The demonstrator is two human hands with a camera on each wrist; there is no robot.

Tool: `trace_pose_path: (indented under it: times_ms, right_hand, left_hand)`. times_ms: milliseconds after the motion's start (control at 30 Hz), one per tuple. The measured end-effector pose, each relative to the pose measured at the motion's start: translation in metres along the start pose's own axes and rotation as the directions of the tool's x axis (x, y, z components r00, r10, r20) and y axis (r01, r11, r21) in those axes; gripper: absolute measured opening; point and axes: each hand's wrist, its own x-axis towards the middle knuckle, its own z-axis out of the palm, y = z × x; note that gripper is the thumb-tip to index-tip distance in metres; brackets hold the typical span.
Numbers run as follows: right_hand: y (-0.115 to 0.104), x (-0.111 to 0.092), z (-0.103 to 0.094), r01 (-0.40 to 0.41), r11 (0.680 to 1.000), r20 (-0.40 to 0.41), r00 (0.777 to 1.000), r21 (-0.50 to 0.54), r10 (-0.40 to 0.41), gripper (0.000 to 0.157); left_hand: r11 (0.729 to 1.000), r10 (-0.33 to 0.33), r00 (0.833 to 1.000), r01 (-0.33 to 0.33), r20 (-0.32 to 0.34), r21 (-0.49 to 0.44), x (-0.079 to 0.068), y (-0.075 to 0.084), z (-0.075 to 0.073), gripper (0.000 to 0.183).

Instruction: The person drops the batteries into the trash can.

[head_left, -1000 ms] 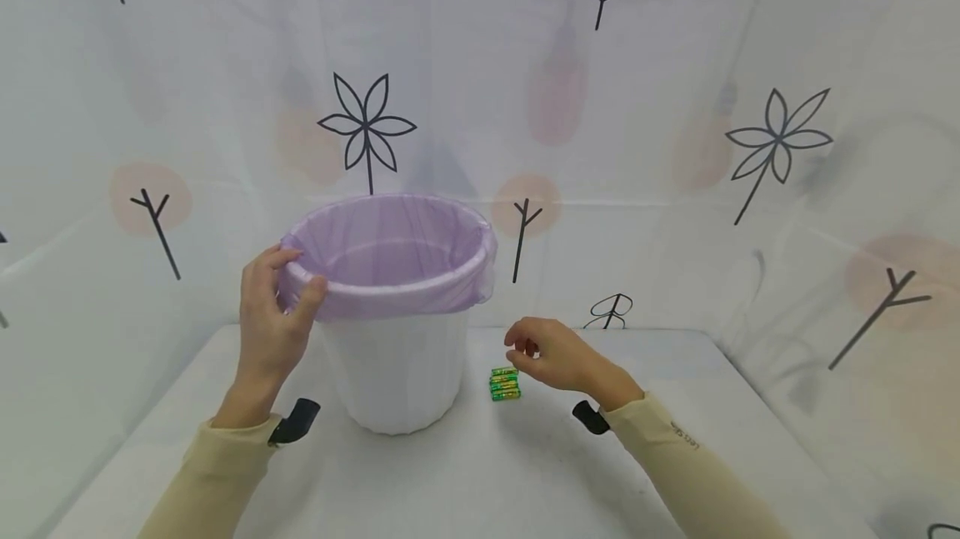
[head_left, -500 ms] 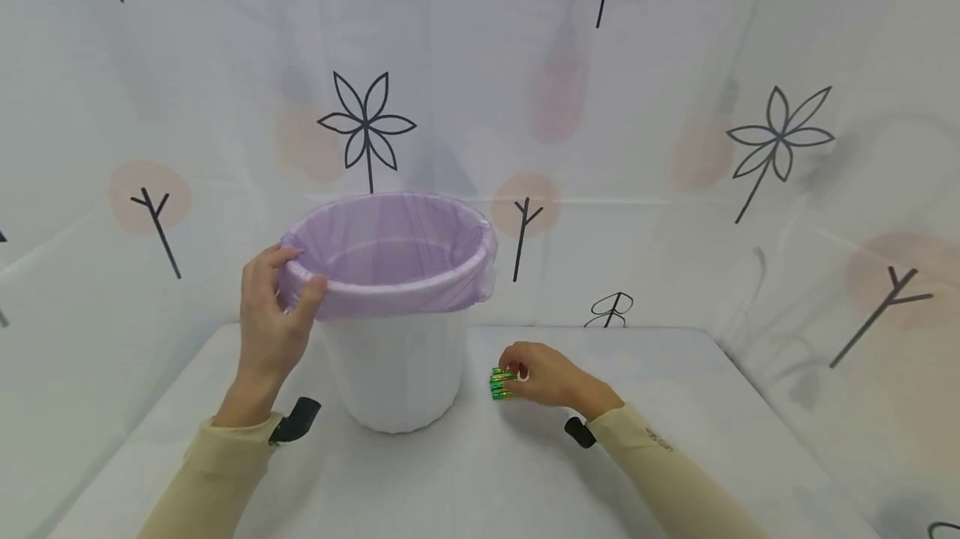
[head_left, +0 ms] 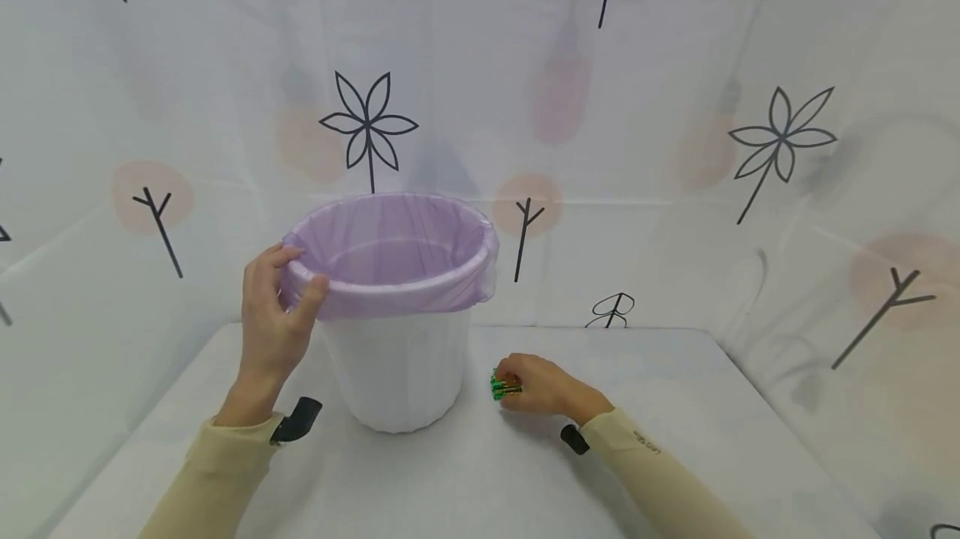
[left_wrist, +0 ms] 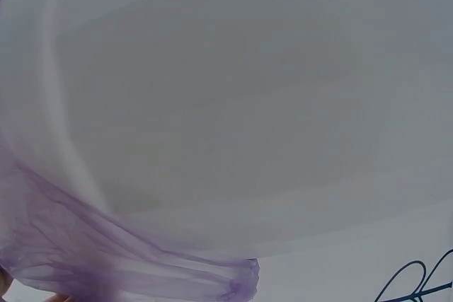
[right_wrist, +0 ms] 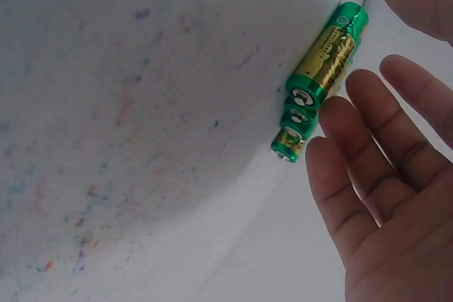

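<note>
A white trash bin (head_left: 401,368) stands upright on the table, lined with a purple plastic bag (head_left: 405,301) folded over its rim. My left hand (head_left: 273,331) grips the bin's left rim, fingers over the edge and thumb on the near side. In the left wrist view, the bag (left_wrist: 141,266) hangs below the bin's pale wall (left_wrist: 233,118). Several green and gold batteries (head_left: 501,390) lie side by side to the right of the bin. My right hand (head_left: 547,385) is right at them. In the right wrist view, its fingertips are close beside the batteries (right_wrist: 322,61), the thumb apart from them.
A white cloth covers the table (head_left: 420,481). Behind and at both sides hangs a pale curtain (head_left: 652,189) printed with flowers and twigs. Black wrist bands (head_left: 297,420) sit at both sleeve cuffs.
My right hand has come down and left onto the batteries, its fingers now covering part of them. The left hand and the bin stay where they were.
</note>
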Motion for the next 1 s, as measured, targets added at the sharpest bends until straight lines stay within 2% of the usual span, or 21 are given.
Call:
trace_pose_path:
  times_ms: [400,633,1000]
  right_hand:
    - [0.000,-0.002,0.002,-0.003,0.999,0.024,1.000,-0.038,0.004,0.028]
    - [-0.001,-0.004,0.004,-0.054,0.998,0.068,0.996,0.026,0.052,0.027]
    - [0.001,-0.002,0.011,-0.041,0.993,0.100,0.995,0.107,0.030,0.018]
  left_hand:
    - [1.000,-0.003,1.000,0.003,0.000,0.002,0.000,0.001,0.000,0.051]
    - [1.000,-0.005,1.000,0.005,-0.001,0.009,0.001,0.001,0.001,0.050]
    - [1.000,-0.009,1.000,0.009,0.002,-0.011,0.000,0.001,0.000,0.050]
